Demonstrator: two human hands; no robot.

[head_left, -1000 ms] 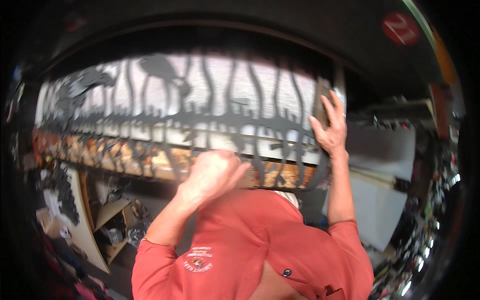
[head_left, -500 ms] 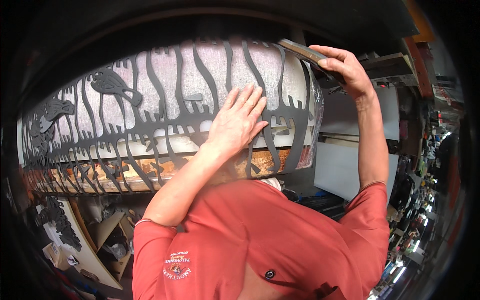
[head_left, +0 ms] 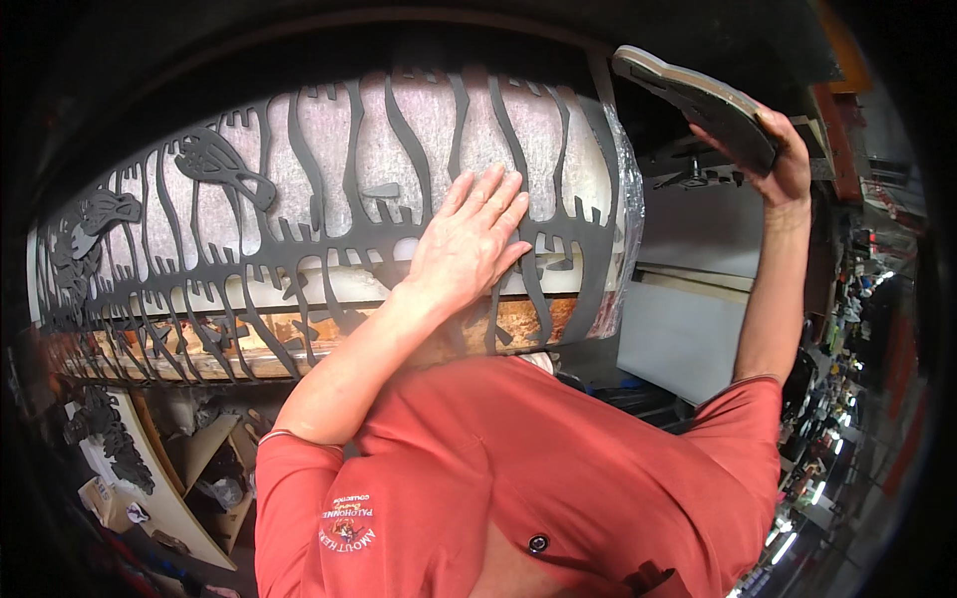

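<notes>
My left hand (head_left: 471, 237) lies flat on a dark grey sheet (head_left: 339, 249) riddled with long curved cut-outs, fingers stretched and a little apart. Under the sheet a pale, scuffed board (head_left: 329, 149) shows through the gaps. Up at the right, my right hand (head_left: 783, 164) grips one end of a sole-shaped cutting die (head_left: 698, 95), dark on its face with a tan and metallic edge. The die is held in the air, tilted, apart from the sheet. Loose grey cut pieces (head_left: 224, 169) rest on the sheet's left part.
Clear plastic film (head_left: 628, 229) wraps the board's right end. A worn wooden edge (head_left: 259, 339) runs along the near side. Below left stands a shelf unit (head_left: 209, 468) with dark scraps beside it. A pale panel (head_left: 673, 334) stands at the right. Overhead is a dark machine part (head_left: 698, 30).
My right hand has lifted the cutting die away from the sheet's far right corner, up and to the right, turning its face into view. My left hand has stayed on the sheet.
</notes>
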